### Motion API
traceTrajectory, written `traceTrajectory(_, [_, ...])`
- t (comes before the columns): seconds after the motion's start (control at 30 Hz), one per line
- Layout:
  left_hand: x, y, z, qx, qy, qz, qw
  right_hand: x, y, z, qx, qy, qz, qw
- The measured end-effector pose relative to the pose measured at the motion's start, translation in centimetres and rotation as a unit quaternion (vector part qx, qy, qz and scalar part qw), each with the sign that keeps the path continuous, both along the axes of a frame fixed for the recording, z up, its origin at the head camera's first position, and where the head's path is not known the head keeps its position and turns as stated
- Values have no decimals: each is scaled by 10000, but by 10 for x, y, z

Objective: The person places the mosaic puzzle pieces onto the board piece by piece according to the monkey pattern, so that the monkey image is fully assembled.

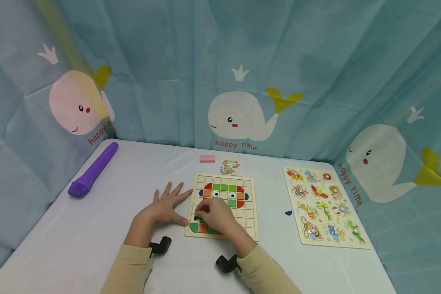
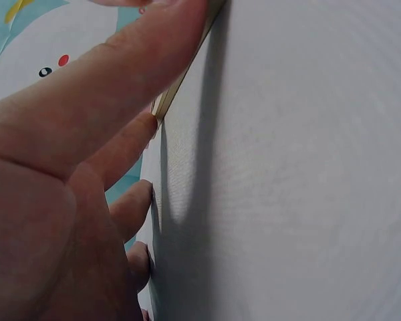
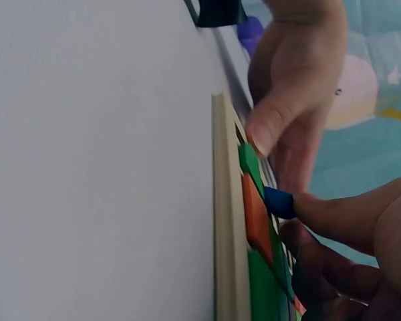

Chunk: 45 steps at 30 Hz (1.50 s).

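A wooden grid puzzle board (image 1: 250,222) lies on the table, with red, green, orange and blue pieces and two eye pieces in its cells. Over its lower left part, my right hand (image 1: 217,213) pinches a small blue piece (image 3: 279,202) between thumb and fingers, at the board's surface beside a green piece (image 3: 248,159). My left hand (image 1: 164,208) is spread flat on the table at the left, its thumb and index fingertip at the board's left edge. Part of the pattern is hidden under the right hand.
Behind the board are a pattern card (image 1: 230,166) and a pink block (image 1: 207,158). A loose blue half-round piece (image 1: 288,212) lies to the right, near an insect puzzle board (image 1: 308,241). A purple toy microphone (image 1: 95,169) lies at the left. A whale-print curtain (image 1: 161,110) surrounds the table.
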State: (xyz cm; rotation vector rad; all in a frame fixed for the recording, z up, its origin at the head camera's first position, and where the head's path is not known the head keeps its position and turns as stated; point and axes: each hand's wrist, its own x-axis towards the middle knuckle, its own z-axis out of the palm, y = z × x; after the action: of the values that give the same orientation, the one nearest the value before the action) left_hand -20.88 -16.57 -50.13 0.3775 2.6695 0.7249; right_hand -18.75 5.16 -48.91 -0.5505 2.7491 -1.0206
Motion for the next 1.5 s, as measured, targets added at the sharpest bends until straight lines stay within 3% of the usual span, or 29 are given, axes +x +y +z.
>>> traceTrajectory(0.4, [0,2,1,-8,-10,-2,10000,6,-17,0,322,-21,-159,9994])
traceTrajectory(0.6, [0,2,1,-49,-3,14,10000,8,-14,4,239,-5,-205,9995])
traceTrajectory(0.9, [-1,1,-1,-77,42,12,10000,11,3,11,83,89,-165,9998])
traceTrajectory(1.23, [0,1,1,-71,-13,91,9999,15,28,24,-117,51,-639,9979])
traceTrajectory(1.5, [-1,3,0,-92,-47,151,9998,15,53,24,-134,130,-1033,9945])
